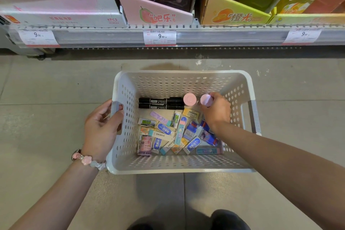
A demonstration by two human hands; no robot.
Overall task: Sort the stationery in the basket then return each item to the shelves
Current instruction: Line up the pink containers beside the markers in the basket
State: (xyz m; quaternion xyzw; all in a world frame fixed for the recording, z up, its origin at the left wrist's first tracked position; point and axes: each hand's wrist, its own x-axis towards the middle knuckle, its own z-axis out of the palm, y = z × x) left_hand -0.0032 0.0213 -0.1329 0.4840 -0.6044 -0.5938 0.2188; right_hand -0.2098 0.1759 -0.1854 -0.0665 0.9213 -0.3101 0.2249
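Right fingers (pixel 214 99) pinching a pink round-capped tube; left hand steadying the basket.

Right hand (pixel 216 113): fingers curled round the pink-capped cylindrical tube (pixel 206 100), upright near the far right corner of the white perforated plastic basket (pixel 183 171); wrist bent down, forearm reaching in from the right. A second pink-capped tube (pixel 189 99) stands just beside it, touching the two black markers (pixel 161 103). Left hand (pixel 101 127): fingers wrapped round the grey side handle (pixel 116 107), thumb on the outside. Loose packaged erasers (pixel 175 133) heaped on the basket bottom.

Risks, as judged: lifting the held tube could knock its neighbour over onto the markers; grip sits high by the cap, so the cap might come off or the tube slip; basket on the floor could skid if the left hand lets go.
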